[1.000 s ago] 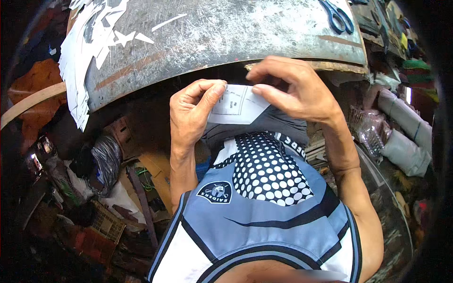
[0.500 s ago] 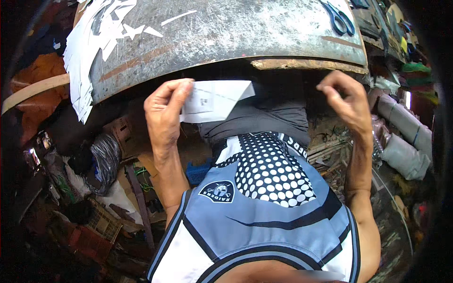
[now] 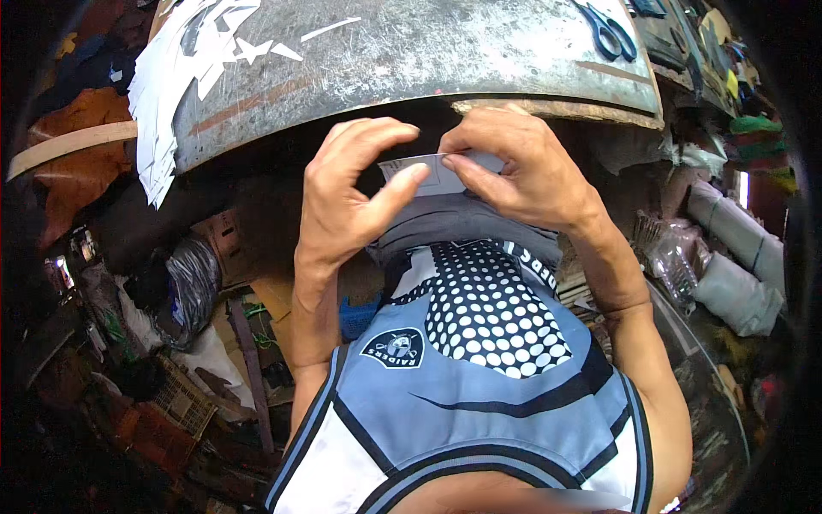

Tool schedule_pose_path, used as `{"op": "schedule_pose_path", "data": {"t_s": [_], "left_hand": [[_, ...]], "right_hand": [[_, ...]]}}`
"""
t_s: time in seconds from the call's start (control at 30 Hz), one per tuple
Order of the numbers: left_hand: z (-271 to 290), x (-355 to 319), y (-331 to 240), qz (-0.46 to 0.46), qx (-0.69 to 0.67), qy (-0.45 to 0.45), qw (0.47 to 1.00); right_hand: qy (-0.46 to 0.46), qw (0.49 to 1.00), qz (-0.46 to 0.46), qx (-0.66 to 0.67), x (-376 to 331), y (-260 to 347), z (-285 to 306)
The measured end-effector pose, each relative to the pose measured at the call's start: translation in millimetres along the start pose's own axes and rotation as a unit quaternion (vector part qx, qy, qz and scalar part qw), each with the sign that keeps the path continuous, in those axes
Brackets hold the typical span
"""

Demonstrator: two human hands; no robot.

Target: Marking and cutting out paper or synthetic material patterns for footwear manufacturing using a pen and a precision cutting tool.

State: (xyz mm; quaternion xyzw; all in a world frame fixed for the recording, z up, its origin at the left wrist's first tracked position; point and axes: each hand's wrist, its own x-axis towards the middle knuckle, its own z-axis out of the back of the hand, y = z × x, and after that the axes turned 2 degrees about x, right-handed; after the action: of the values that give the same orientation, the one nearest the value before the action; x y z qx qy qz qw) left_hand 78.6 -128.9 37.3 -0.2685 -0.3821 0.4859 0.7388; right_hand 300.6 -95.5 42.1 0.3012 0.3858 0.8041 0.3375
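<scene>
A small white paper piece (image 3: 441, 174) sits between two hands, just below the front edge of a big grey worktable (image 3: 411, 60). It is held up in the air, close to the person's chest, above a blue, white and black shirt with white dots (image 3: 479, 360).

The left hand (image 3: 347, 201) is curled, with its thumb pressing on the lower left part of the paper and its fingers bent over the top. The right hand (image 3: 518, 167) pinches the right side of the paper with its fingertips and covers most of that end. Both hands are closed on the paper.

On the table, far to the right, lie blue-handled scissors (image 3: 610, 30). On the left corner of the table there is a stack of white cut-out shapes (image 3: 184, 77), and some hang over the edge.

Lower left, down by the floor, there is a dark plastic bag (image 3: 188, 283) among a messy pile of things. On the right side lie some grey rolled bundles (image 3: 736, 257).
</scene>
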Motion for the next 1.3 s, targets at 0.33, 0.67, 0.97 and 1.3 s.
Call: {"op": "schedule_pose_path", "data": {"t_s": [0.33,0.67,0.97,1.3], "left_hand": [[11,14,-6,-0.086,0.058,0.103,0.989],[38,-15,20,0.077,0.012,0.056,0.995],[-24,6,-4,0.187,-0.204,0.088,0.957],[-11,-15,12,0.196,-0.176,0.146,0.954]], "right_hand": [[-0.011,0.993,0.085,-0.083,-8,6,5],[-0.053,0.984,-0.158,0.071,-44,-4,41],[-0.01,0.997,-0.06,0.042,-27,-12,15],[-0.028,0.987,-0.116,0.112,-16,-21,28]]}}
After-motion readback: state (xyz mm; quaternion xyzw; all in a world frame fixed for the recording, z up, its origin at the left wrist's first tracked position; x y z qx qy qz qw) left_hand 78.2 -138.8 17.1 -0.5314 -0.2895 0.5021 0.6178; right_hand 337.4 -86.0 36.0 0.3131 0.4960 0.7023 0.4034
